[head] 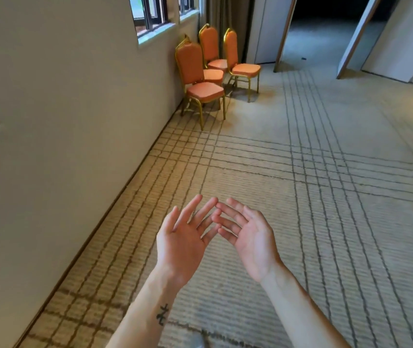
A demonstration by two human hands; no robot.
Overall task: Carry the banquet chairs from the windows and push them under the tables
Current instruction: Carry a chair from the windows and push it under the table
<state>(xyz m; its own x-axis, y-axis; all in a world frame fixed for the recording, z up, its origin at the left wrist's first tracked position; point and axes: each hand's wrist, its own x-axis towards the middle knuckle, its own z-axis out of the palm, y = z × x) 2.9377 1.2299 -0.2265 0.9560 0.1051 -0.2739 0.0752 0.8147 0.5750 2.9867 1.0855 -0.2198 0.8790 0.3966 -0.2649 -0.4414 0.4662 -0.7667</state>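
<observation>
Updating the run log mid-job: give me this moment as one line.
left hand: open, empty | right hand: open, empty | banquet chairs: upright by wall under windows, untouched | tables: not in view

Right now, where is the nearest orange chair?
Head view: the nearest orange chair stands ahead left, against the wall below the window, other chairs behind.

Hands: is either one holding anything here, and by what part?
Nothing is held. The left hand and right hand are open, palms up, over the carpet, well short of the chairs.
</observation>
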